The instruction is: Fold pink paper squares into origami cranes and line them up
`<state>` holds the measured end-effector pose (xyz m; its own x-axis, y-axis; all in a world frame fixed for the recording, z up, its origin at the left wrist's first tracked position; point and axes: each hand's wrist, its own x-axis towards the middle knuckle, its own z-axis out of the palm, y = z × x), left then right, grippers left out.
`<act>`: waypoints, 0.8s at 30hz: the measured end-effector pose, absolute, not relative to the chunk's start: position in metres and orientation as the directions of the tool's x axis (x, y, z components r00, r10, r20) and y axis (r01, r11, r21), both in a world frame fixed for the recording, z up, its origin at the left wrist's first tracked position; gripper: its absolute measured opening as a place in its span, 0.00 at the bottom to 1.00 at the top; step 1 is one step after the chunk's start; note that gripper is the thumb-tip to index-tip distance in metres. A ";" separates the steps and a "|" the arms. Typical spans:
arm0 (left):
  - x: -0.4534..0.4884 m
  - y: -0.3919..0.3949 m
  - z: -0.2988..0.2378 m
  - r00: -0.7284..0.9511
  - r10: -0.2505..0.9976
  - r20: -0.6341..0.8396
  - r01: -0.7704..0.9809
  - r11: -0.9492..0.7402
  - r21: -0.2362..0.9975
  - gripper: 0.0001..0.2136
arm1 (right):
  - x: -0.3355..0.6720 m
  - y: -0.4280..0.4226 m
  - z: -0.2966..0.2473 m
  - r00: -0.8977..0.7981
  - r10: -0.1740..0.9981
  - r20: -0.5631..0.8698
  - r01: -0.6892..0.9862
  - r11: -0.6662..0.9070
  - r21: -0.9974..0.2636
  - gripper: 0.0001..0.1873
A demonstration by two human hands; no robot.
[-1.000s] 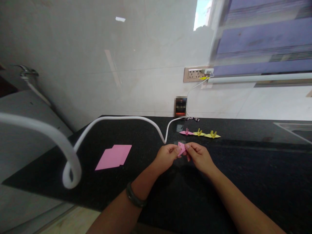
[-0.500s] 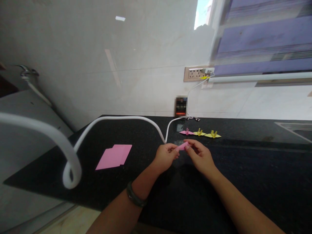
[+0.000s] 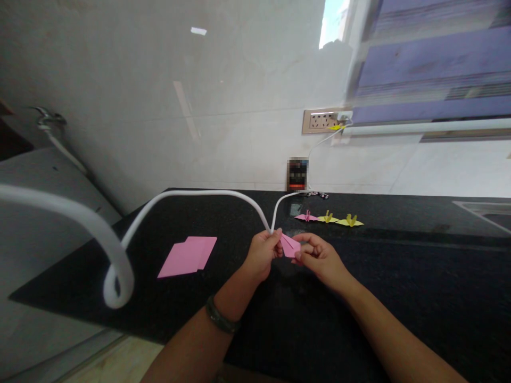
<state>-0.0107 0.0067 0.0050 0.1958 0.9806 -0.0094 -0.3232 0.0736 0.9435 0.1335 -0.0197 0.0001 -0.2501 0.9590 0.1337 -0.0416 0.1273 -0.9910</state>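
Note:
A small piece of folded pink paper (image 3: pixel 289 246) is held above the dark counter, its kite-like face with a centre slit turned toward me. My left hand (image 3: pixel 263 254) pinches its left end between thumb and fingers. On the lower right edge, my right hand (image 3: pixel 319 256) is closed on the same paper with thumb and fingertips. Just beyond my hands, one pink paper crane (image 3: pixel 307 217) and two yellow paper cranes (image 3: pixel 328 217) stand in a row. Flat pink sheets (image 3: pixel 186 258) lie overlapped to the left.
A thick white flexible tube (image 3: pixel 207 193) loops across the left side and dips close to my left hand. A phone-like device with a blurred screen (image 3: pixel 297 174) leans against the wall below a socket (image 3: pixel 321 121). At far right is a sink edge (image 3: pixel 475 213).
The pink paper has turned from a narrow edge-on strip to show its wide kite-shaped face. My left hand shifted slightly left, and my right hand moved slightly left and down.

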 end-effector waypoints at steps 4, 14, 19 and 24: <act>-0.010 0.006 0.006 0.212 0.977 -0.010 -0.268 0.068 0.961 0.16 | 0.130 -0.019 -0.003 -0.233 0.967 0.107 -0.015 0.107 -0.994 0.15; -0.008 -0.002 0.009 0.306 0.951 0.033 -0.085 -0.007 0.996 0.14 | 0.131 -0.016 -0.003 -0.019 0.986 0.163 0.046 0.163 -0.986 0.11; -0.008 -0.001 0.011 0.275 0.961 -0.001 -0.026 0.008 1.000 0.13 | 0.132 -0.017 -0.002 -0.033 0.977 0.210 0.114 0.212 -0.971 0.12; -0.008 -0.001 0.011 0.284 0.957 -0.059 -0.091 0.089 0.992 0.12 | 0.135 -0.016 -0.001 0.011 0.961 0.277 0.211 0.269 -0.940 0.11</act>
<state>-0.0079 -0.0008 0.0112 0.2842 0.9569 -0.0594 -0.0911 0.0887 0.9919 0.1350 -0.0160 -0.0012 0.0112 0.9607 0.2774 0.2105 0.2689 -0.9399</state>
